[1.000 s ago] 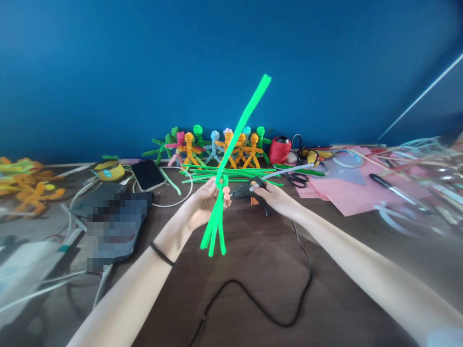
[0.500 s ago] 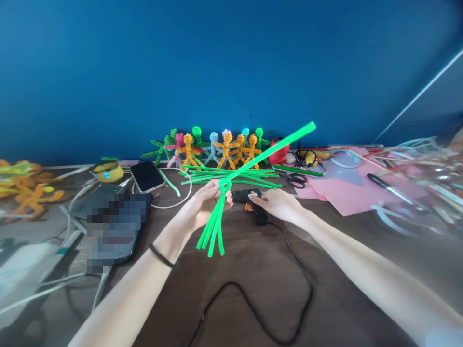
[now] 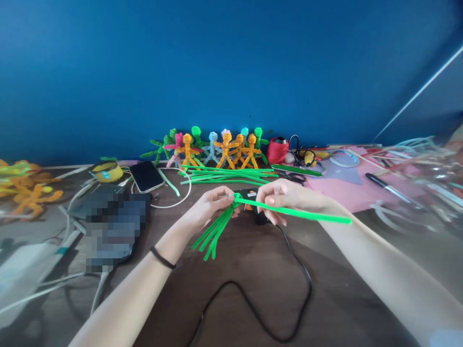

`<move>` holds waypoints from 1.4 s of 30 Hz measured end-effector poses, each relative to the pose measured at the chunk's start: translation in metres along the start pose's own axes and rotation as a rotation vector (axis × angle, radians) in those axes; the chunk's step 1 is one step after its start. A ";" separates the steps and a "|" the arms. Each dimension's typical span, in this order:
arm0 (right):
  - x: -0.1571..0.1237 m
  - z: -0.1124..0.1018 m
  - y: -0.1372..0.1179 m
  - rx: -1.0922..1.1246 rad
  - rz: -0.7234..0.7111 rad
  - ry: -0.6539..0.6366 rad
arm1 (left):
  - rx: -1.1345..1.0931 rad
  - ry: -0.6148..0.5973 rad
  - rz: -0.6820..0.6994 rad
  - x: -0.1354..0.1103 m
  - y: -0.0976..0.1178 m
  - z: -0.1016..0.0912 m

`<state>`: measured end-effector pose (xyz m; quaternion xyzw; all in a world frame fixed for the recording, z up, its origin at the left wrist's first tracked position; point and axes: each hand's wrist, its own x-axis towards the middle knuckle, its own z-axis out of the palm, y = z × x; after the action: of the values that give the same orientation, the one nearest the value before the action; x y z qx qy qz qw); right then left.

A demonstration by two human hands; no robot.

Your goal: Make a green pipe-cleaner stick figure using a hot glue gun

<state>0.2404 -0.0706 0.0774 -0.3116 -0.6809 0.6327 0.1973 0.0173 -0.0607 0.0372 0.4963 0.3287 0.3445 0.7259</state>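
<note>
The green pipe-cleaner bundle (image 3: 224,220) is pinched near its knot in the left hand's (image 3: 211,205) fingers, ends fanning below them. Its long strand (image 3: 314,215) crosses the right hand's (image 3: 285,196) curled fingers; whether they grip it cannot be told. Beyond both, green stems (image 3: 227,175) lie on the bench (image 3: 260,270).

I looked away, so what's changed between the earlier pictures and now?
The right hand let go of the black glue gun and is now curled at the long green strip. The strip swung down from pointing up and right to pointing right and slightly down. The left hand shifted slightly right, still pinching the green bundle. The row of figures stayed put.
</note>
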 end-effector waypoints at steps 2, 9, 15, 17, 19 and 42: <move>-0.001 -0.001 0.000 -0.051 0.047 -0.003 | 0.012 0.036 0.008 0.000 0.002 0.001; 0.003 0.004 0.002 -0.071 -0.004 0.030 | -0.003 0.018 0.099 -0.003 0.007 -0.001; 0.007 0.006 0.007 0.026 -0.001 0.053 | -0.055 -0.018 0.149 -0.001 0.006 -0.001; 0.008 0.006 0.009 0.011 0.013 0.065 | -0.083 -0.031 0.151 0.000 0.005 -0.001; 0.009 0.006 0.010 -0.030 0.033 0.067 | -0.123 -0.041 0.145 0.001 0.005 0.000; 0.012 0.001 0.015 -0.100 -0.059 0.368 | -0.259 -0.063 0.063 0.002 0.003 -0.003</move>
<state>0.2335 -0.0632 0.0611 -0.4113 -0.6728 0.5245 0.3211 0.0153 -0.0567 0.0384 0.4192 0.2425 0.3909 0.7827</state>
